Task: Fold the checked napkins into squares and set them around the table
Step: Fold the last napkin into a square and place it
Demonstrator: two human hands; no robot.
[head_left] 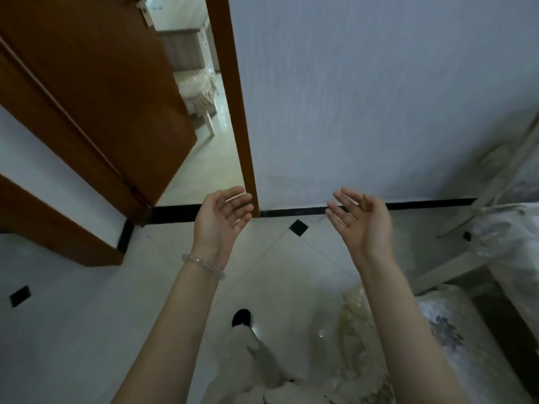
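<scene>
Above the pale tiled floor, two bare hands are raised side by side, well apart, palms turned toward each other. Left hand has its grip loose and wide, fingers gently bent, holding nothing; one clear beaded bracelet circles that wrist. Right hand likewise has a wide, empty grip, fingers nearly straight. No checked napkin shows anywhere in this view, so where the napkins lie cannot be told.

One brown wooden door stands ajar at upper left, and through the gap one cloth-draped piece of furniture can be seen in the next room. Three small black diamond insets mark the floor: one between the hands, one at far left, one at right. One dark shoe shows below. Flowered fabric lies at lower right. No writing or label is readable.
</scene>
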